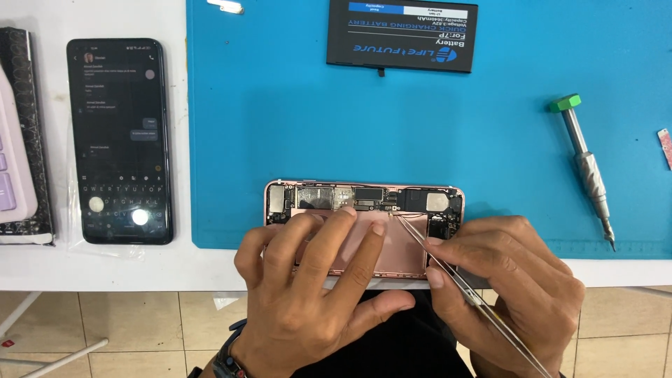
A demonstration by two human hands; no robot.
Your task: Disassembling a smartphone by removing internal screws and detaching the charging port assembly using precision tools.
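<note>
Opened pink phone chassis (364, 210) lies at near edge of blue mat (280, 126), internals exposed. Left hand (308, 287) lies flat on it, fingers spread and pressing the bare housing floor; nothing gripped. Right hand (511, 280) pinches metal tweezers (448, 269) tight between thumb and fingers, tips touching the board near chassis centre. Black battery (402, 35) and green-capped screwdriver (588, 168) lie well apart on mat. Dark smartphone (119, 140) lies left, off mat.

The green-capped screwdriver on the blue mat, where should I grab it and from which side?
Probably grip the screwdriver on its thick knurled grey middle, coming from above. It lies flat and alone on the blue mat, green cap pointing away, tip toward the table edge.
</note>
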